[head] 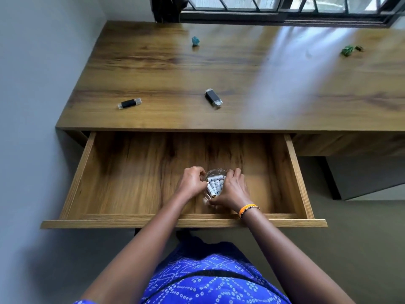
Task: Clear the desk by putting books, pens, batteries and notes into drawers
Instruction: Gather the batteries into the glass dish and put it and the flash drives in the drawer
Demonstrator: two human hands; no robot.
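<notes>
Both hands, left hand (192,181) and right hand (232,189), grip bowl of batteries (215,185) inside drawer (131,217); beyond them, desk (263,84) holds two USB sticks (129,103), two small trinkets (195,41).

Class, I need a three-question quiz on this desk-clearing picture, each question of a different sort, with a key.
1. True or false: the drawer stands pulled open.
2. Where do the batteries lie? A) on the desk top B) in a clear dish inside the drawer C) on the floor
3. How many black USB sticks lie on the desk?

Key:
1. True.
2. B: the clear dish sits on the drawer floor, with the left hand and right hand gripping its sides.
3. Two: the left stick and the middle stick.
</notes>
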